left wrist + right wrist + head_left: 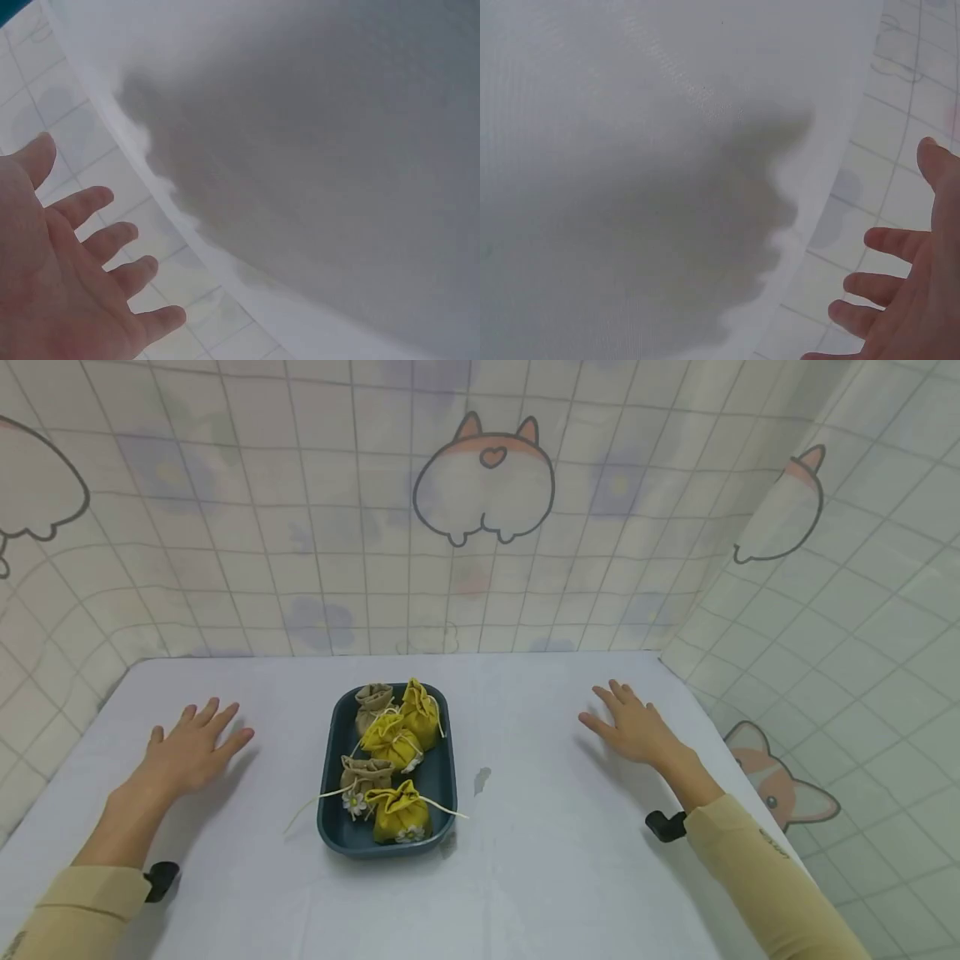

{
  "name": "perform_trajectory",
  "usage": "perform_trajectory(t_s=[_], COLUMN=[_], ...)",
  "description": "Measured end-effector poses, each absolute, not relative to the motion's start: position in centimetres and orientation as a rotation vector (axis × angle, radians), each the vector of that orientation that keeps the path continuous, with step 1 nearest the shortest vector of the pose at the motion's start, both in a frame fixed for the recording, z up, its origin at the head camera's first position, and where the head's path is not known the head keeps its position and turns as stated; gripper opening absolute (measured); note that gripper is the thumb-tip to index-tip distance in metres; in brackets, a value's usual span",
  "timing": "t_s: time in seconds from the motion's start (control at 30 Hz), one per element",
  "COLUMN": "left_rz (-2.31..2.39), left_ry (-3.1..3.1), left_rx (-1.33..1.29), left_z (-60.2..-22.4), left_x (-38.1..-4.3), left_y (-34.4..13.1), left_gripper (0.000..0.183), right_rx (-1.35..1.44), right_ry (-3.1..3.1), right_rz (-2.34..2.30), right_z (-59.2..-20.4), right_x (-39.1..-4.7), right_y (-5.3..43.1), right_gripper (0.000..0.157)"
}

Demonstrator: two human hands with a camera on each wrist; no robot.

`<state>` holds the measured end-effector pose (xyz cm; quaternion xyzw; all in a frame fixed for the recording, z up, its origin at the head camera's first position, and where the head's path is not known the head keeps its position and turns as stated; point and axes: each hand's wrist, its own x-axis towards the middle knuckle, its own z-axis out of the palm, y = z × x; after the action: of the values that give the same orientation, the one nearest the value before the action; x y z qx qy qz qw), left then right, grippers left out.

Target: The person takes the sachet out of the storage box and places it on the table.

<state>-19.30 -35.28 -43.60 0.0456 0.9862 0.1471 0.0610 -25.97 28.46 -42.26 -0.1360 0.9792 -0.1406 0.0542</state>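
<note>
Blue tray [360, 850] on the worktop [547, 877], a little left of centre in the head view, long axis running up and down the frame. In it, bunched: three yellow pouches [392, 739] and two beige pouches [367, 774]. One pale cord [333, 792] trails over the left rim, another over the right.

Left hand [197, 756], left of frame: tray lies to the right of its thumb, a moderate gap between. Right hand [633, 731], right of frame: tray lies to the left of its thumb, across a wider gap. Left hand is the nearer. Both thumbs lean inward, so the tray's long sides face the hands; a sideways reach would, I judge, meet those sides first.

Fingers of both hands spread apart, holding nothing; both wrist views agree. Shadows fall on the worktop near each hand; height above it, cannot tell
</note>
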Motion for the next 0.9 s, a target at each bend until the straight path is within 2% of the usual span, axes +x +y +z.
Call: perform_trajectory(t_s=[0.27,0.53,0.9], left_rz=[0.437,0.452,0.606], left_ry=[3.003,3.087,3.047], left_rx=[0.145,0.181,0.181], left_z=[-43.5,-43.1,-42.2], left_x=[-19.3,-19.1,-19.0], left_y=[-34.8,-33.3,-31.4], left_gripper=[0.082,0.074,0.073], right_rx=[-0.501,-0.540,-0.677], right_ry=[3.023,3.048,2.969], right_rz=[-0.516,-0.598,-0.815], right_z=[-42.2,-42.3,-41.4], right_x=[-26.0,-25.9,-24.7], right_y=[27.7,26.6,23.8], right_gripper=[0.074,0.057,0.054])
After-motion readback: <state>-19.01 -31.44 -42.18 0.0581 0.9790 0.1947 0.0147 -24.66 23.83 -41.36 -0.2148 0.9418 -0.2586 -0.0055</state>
